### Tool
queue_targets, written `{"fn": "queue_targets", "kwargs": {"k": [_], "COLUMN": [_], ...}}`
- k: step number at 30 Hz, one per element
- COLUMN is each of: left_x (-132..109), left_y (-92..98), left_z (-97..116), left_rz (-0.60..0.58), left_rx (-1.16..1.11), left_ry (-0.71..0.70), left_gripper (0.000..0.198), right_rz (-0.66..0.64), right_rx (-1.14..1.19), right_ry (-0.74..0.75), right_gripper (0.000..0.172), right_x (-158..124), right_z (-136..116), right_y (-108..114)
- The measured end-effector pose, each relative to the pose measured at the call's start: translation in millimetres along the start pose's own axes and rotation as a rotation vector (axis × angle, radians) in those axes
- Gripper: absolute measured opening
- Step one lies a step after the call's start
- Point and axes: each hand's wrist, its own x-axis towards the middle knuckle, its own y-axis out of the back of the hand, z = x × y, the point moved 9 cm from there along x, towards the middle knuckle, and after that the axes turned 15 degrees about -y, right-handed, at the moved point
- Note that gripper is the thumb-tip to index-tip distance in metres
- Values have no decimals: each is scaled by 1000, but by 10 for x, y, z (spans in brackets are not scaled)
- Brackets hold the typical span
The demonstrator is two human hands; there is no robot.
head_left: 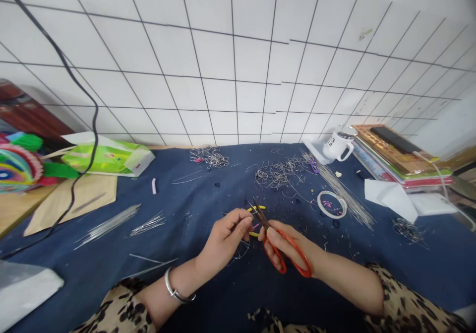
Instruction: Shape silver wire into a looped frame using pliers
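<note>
Red-handled scissors (293, 251) are held in my right hand (288, 241), their blades slightly apart and pointing up and left. Close to the blade tips, my left hand (227, 236) pinches something thin, perhaps wire, between thumb and fingers; it is too small to make out clearly. A yellow-handled tool (257, 208) lies on the blue cloth (208, 199) between the two hands, partly hidden by them. Beneath my left hand's fingers shows a loop of thin wire (241, 249).
Tangled wire (280, 172) lies beyond my hands, with another tangle (210, 156) farther left. Straight wires (111, 224) are at left. At right are a round dish (344, 205) of pink beads, a white mug (337, 145) and stacked books (390, 159).
</note>
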Motion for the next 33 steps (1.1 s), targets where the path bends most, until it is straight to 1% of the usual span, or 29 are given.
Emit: {"fn": "queue_targets", "kwargs": {"k": [6,9,11,19,25,33], "left_x": [4,1,-3,-11,-9,-11], "left_y": [-39,-49,-48,-91,-43,-34], "left_z": [-36,-59,-69,-72,-42,-5], "left_rz": [21,46,61,-2,-19,-45], "left_rx": [-185,-265,-281,-262,-107,3], "left_ry": [27,46,56,60,35,13], "left_gripper": [21,19,19,21,21,20], "right_rz": [-59,-48,-32,7,41,34], "right_rx": [-7,-4,-3,-16,-83,-103], "right_ry": [44,41,32,13,-5,-4], "right_gripper": [39,40,40,39,38,37], "right_x": [0,11,17,8,-38,-62], "right_z": [-10,12,30,41,-6,-33], "right_y": [-15,12,29,32,23,8]}}
